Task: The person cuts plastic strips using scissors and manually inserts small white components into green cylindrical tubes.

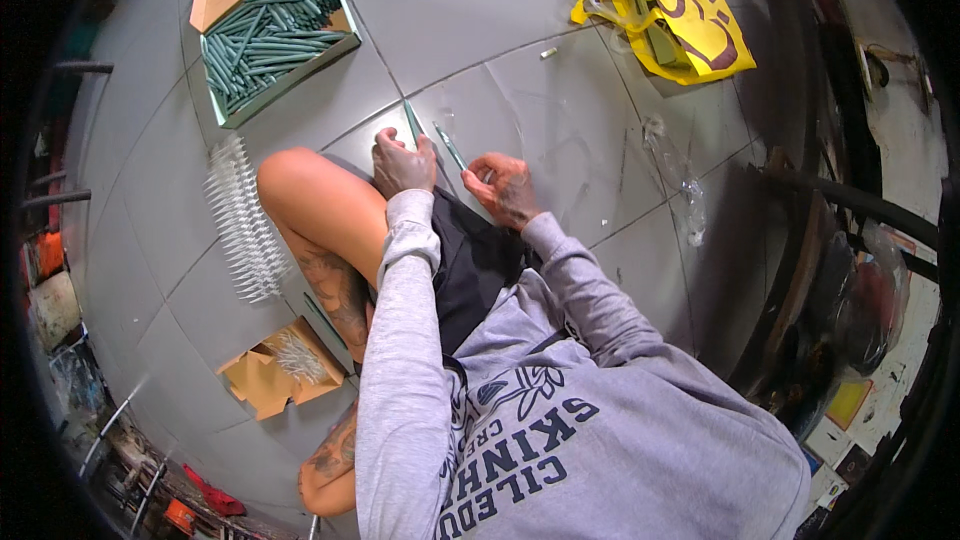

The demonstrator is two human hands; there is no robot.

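Note:
Over the tiled floor my left hand [405,164] is closed, with a slim dark green pen barrel [411,118] between its thumb and fingers. Just to the right, my right hand [501,186] pinches a thin pen [450,147] that looks green and pale; its lower end is hidden by the fingers. The two pieces are apart, both pointing away from me. At the far left an open cardboard box [285,96] is heaped with many similar green pens [262,45].
Rows of white pointed pieces [243,225] lie left of my knee. Nearer stands a small cardboard box [262,386] with thin clear pieces [297,357]. A yellow plastic bag [715,25] lies far right, clear plastic wrap [685,180] nearer, and a small whitish piece [548,53] ahead.

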